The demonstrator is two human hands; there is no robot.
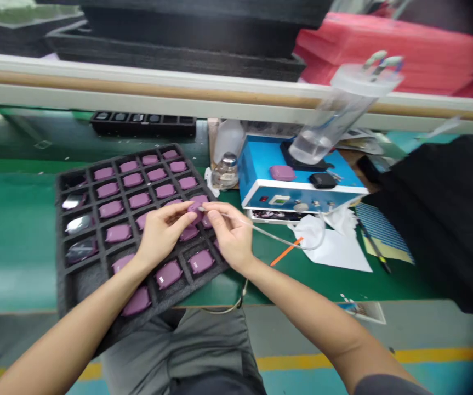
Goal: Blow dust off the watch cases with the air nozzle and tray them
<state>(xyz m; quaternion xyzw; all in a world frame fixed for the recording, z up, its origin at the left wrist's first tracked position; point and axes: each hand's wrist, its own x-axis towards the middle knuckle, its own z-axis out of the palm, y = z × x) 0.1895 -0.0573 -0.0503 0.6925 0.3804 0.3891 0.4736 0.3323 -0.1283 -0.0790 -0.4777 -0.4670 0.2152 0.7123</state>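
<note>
Purple watch-shaped casing pinched in my left hand, over the foam tray. It sits at 1 o'clock from the left palm and 11 o'clock from the right. Right hand grips the clear tube near its tip, close by the casing; contact I can't confirm. Casing's long axis: hidden by fingers. Left fingers nearest. Tube trails toward 2 o'clock, to the blue dispenser.
</note>
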